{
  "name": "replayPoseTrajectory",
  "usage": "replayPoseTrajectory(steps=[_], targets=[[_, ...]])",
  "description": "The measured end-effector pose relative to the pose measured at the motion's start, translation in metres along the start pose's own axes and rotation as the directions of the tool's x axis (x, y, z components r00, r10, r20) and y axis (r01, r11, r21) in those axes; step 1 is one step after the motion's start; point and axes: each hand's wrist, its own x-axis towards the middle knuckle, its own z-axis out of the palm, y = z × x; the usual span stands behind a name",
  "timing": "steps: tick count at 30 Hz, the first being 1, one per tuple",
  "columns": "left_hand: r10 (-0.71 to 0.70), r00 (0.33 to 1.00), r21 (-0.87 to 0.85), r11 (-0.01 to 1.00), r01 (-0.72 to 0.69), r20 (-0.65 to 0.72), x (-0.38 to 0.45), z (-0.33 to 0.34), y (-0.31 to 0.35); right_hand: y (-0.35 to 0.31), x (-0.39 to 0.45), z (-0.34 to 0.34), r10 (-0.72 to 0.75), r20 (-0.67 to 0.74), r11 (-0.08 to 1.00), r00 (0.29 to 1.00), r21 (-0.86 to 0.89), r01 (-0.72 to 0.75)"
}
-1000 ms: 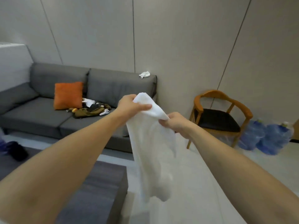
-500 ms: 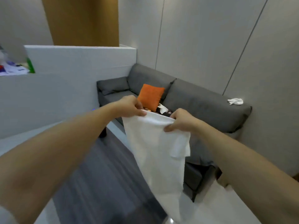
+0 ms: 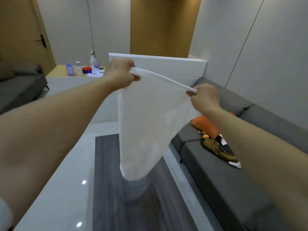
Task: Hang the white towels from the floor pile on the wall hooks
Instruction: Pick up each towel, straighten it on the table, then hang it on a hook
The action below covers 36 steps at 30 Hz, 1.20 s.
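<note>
Left hand (image 3: pixel 120 73) is fisted on one top corner of the white towel (image 3: pixel 148 124), right hand (image 3: pixel 205 97) pinches the other corner; I see the top hem stretched taut between them, sloping down toward the right. Towel hangs free in mid-air, lower end blurred above the dark wood-grain table (image 3: pixel 133 205).

Room: glossy pale floor (image 3: pixel 55 189), grey panelled walls, tan wood panel (image 3: pixel 160 25) straight ahead, wooden door (image 3: pixel 20 30) far left. White low partition (image 3: pixel 166 65) sits behind the towel.

Grey sofa (image 3: pixel 233 172) runs along the right, with an orange cushion (image 3: pixel 205 125), olive-brown cloth (image 3: pixel 216 147) and a small white item I can't identify. Left of the partition, a yellow-topped counter (image 3: pixel 60 70) carries a spray bottle (image 3: pixel 92 60), a purple bottle (image 3: pixel 70 69) and small clutter. Towel blocks my view of the table's far end.

Both forearms are bare, extended forward, left hand higher than right.
</note>
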Motion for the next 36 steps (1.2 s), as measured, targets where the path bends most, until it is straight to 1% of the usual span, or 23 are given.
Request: replayPoseTrajectory(steps=[1, 3, 5, 7, 9, 11, 14, 17, 20, 24, 26, 28, 31, 32, 33, 34, 36], targets=[[-0.009, 0.999, -0.004, 1.0, 0.009, -0.048, 0.001, -0.006, -0.002, -0.004, 0.005, 0.001, -0.01, -0.011, 1.0, 1.0, 0.011, 0.01], [-0.033, 0.994, -0.003, 0.999, 0.033, -0.1, -0.007, -0.014, -0.007, -0.009, 0.005, 0.004, -0.038, -0.005, 0.999, 0.999, 0.016, 0.038], [-0.055, 0.991, 0.01, 0.998, 0.056, -0.124, -0.026, -0.014, -0.014, -0.009, -0.005, 0.011, -0.091, 0.019, 0.996, 0.996, 0.014, 0.091], [-0.086, 0.989, 0.033, 0.995, 0.09, -0.125, -0.052, -0.008, -0.022, -0.002, -0.019, 0.024, -0.148, 0.044, 0.988, 0.988, 0.058, 0.146], [-0.131, 0.987, 0.05, 0.989, 0.137, -0.095, -0.084, 0.004, -0.028, 0.007, -0.039, 0.039, -0.189, 0.083, 0.979, 0.978, 0.09, 0.182], [-0.204, 0.978, 0.041, 0.978, 0.206, -0.041, -0.123, 0.02, -0.031, 0.02, -0.065, 0.057, -0.218, 0.153, 0.974, 0.964, 0.099, 0.204], [-0.303, 0.953, 0.107, 0.947, 0.303, -0.018, -0.192, 0.051, -0.032, 0.047, -0.116, 0.085, -0.26, 0.266, 0.965, 0.928, 0.093, 0.244], [-0.401, 0.916, 0.182, 0.901, 0.394, -0.001, -0.269, 0.087, -0.032, 0.079, -0.172, 0.112, -0.283, 0.358, 0.959, 0.89, 0.114, 0.259], [-0.481, 0.874, 0.256, 0.855, 0.451, 0.065, -0.349, 0.125, -0.026, 0.115, -0.227, 0.141, -0.309, 0.397, 0.951, 0.864, 0.126, 0.282], [-0.571, 0.806, 0.285, 0.808, 0.516, 0.158, -0.452, 0.177, -0.022, 0.166, -0.312, 0.177, -0.293, 0.497, 0.956, 0.817, 0.135, 0.261], [-0.592, 0.778, 0.295, 0.797, 0.527, 0.211, -0.501, 0.202, -0.019, 0.192, -0.359, 0.188, -0.276, 0.592, 0.958, 0.757, 0.111, 0.263], [-0.621, 0.736, 0.316, 0.779, 0.541, 0.27, -0.548, 0.225, -0.015, 0.216, -0.399, 0.198, -0.242, 0.699, 0.962, 0.673, 0.084, 0.259], [-0.666, 0.627, 0.364, 0.746, 0.557, 0.405, -0.606, 0.251, -0.006, 0.244, -0.443, 0.208, -0.184, 0.84, 0.973, 0.511, 0.083, 0.214], [-0.675, 0.592, 0.376, 0.737, 0.562, 0.44, -0.62, 0.257, -0.004, 0.251, -0.454, 0.21, -0.17, 0.873, 0.973, 0.457, 0.076, 0.217], [-0.686, 0.561, 0.383, 0.726, 0.571, 0.464, -0.632, 0.263, -0.002, 0.257, -0.463, 0.213, -0.153, 0.896, 0.973, 0.417, 0.062, 0.223], [-0.698, 0.532, 0.389, 0.713, 0.584, 0.479, -0.64, 0.268, -0.001, 0.262, -0.469, 0.216, -0.132, 0.911, 0.973, 0.391, 0.043, 0.229], [-0.722, 0.475, 0.395, 0.681, 0.616, 0.504, -0.651, 0.274, -0.001, 0.268, -0.474, 0.222, -0.101, 0.926, 0.969, 0.365, 0.008, 0.248]])
